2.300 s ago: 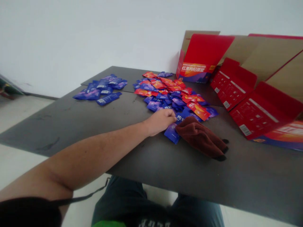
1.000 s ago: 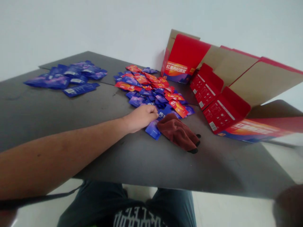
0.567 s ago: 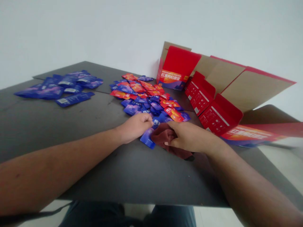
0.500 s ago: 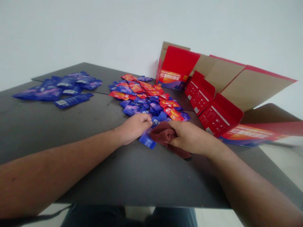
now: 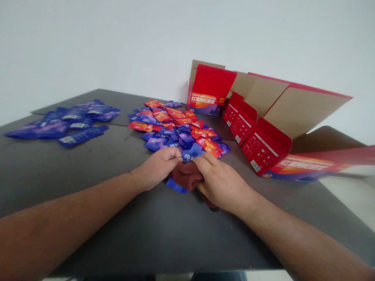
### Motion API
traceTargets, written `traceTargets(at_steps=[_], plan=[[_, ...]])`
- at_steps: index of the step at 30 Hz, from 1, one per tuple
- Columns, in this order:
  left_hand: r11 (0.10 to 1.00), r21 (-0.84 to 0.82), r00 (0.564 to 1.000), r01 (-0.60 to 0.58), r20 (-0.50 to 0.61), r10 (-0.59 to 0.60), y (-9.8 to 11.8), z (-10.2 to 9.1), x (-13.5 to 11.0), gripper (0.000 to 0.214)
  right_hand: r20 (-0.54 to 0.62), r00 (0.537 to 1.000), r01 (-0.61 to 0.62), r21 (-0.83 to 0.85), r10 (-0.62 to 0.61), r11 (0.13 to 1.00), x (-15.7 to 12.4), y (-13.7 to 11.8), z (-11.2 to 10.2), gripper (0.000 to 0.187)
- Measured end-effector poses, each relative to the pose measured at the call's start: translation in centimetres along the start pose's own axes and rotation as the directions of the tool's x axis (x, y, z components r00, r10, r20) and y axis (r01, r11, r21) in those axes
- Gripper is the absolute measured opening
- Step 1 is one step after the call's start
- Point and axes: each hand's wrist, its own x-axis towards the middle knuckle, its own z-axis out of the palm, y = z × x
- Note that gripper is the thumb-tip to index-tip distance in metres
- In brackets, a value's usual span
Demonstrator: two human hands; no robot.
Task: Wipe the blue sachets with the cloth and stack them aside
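One camera sat on my head, looking forward and down across the dark bench (image 5: 88,171) toward the white wall (image 5: 117,43). It was near: my forearms entered from the bottom edge, and my left hand (image 5: 156,168) and right hand (image 5: 221,183) met mid-frame.

Dark worktop (image 5: 88,183) bearing mixed red-and-blue sachet pile (image 5: 175,125), separate blue sachet pile (image 5: 67,123), opened red cartons (image 5: 252,125); left hand (image 5: 156,168) pinching blue sachet (image 5: 191,153), right hand (image 5: 222,185) gripping maroon cloth (image 5: 186,177).
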Motion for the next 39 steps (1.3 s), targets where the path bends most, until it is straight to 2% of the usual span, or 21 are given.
traceTargets(at_steps=[4, 6, 8, 10, 13, 15, 20, 25, 30, 31, 35, 37, 39], plan=[[0.998, -0.001, 0.998, 0.056, -0.015, -0.056, -0.1, 0.1, -0.1, 0.021, -0.105, 0.98, -0.171, 0.004, 0.171, 0.985, 0.2, 0.8, -0.3, 0.021], [0.999, 0.004, 0.999, 0.051, -0.005, -0.05, 0.0, 0.2, -0.2, 0.021, -0.088, 0.988, -0.13, 0.012, 0.13, 0.991, 0.2, 0.8, -0.3, 0.02], [1.0, 0.003, 1.0, 0.03, 0.004, -0.03, 0.1, 0.2, -0.2, 0.022, -0.034, 0.999, -0.031, 0.024, 0.032, 0.999, 0.1, 0.7, -0.2, 0.017], [1.0, 0.012, 1.0, 0.01, 0.0, -0.01, 0.3, 0.1, -0.2, 0.022, -0.019, 1.0, -0.016, 0.022, 0.016, 1.0, 0.1, 0.7, -0.2, 0.016], [0.999, 0.043, 1.0, -0.005, -0.006, 0.005, 0.3, 0.1, -0.3, 0.019, -0.095, 0.978, -0.185, -0.005, 0.184, 0.983, 0.3, 1.1, -0.3, 0.018], [0.998, 0.064, 1.0, -0.004, -0.006, 0.004, 0.4, 0.1, -0.3, 0.019, -0.121, 0.966, -0.233, -0.004, 0.23, 0.973, 0.4, 1.4, -0.4, 0.019], [0.999, 0.039, 1.0, 0.029, -0.008, -0.028, 0.5, 0.2, -0.3, 0.025, -0.034, 0.998, -0.056, 0.038, 0.057, 0.998, 0.4, 1.2, -0.4, 0.017], [0.998, 0.062, 1.0, -0.002, -0.011, 0.003, 0.4, 0.2, -0.3, 0.021, -0.106, 0.969, -0.222, 0.015, 0.222, 0.975, 0.4, 1.5, -0.4, 0.017], [0.999, 0.033, 1.0, 0.014, 0.005, -0.014, 0.4, 0.2, -0.3, 0.024, -0.022, 0.999, -0.025, 0.031, 0.026, 0.999, 0.2, 1.1, -0.3, 0.016], [0.999, 0.031, 1.0, 0.011, 0.002, -0.011, 0.4, 0.2, -0.3, 0.025, -0.023, 0.999, -0.037, 0.027, 0.038, 0.999, 0.2, 1.1, -0.3, 0.016], [0.998, 0.068, 1.0, -0.008, -0.011, 0.009, 0.5, 0.2, -0.3, 0.021, -0.099, 0.97, -0.223, -0.003, 0.221, 0.975, 0.4, 1.5, -0.5, 0.014], [0.997, 0.075, 1.0, -0.002, -0.001, 0.003, 0.5, 0.1, -0.3, 0.021, -0.079, 0.981, -0.179, 0.003, 0.178, 0.984, 0.4, 1.4, -0.6, 0.013], [0.998, 0.065, 1.0, 0.008, 0.015, -0.009, 0.5, 0.1, -0.3, 0.024, -0.036, 0.997, -0.062, 0.02, 0.063, 0.998, 0.3, 1.3, -0.6, 0.013]])
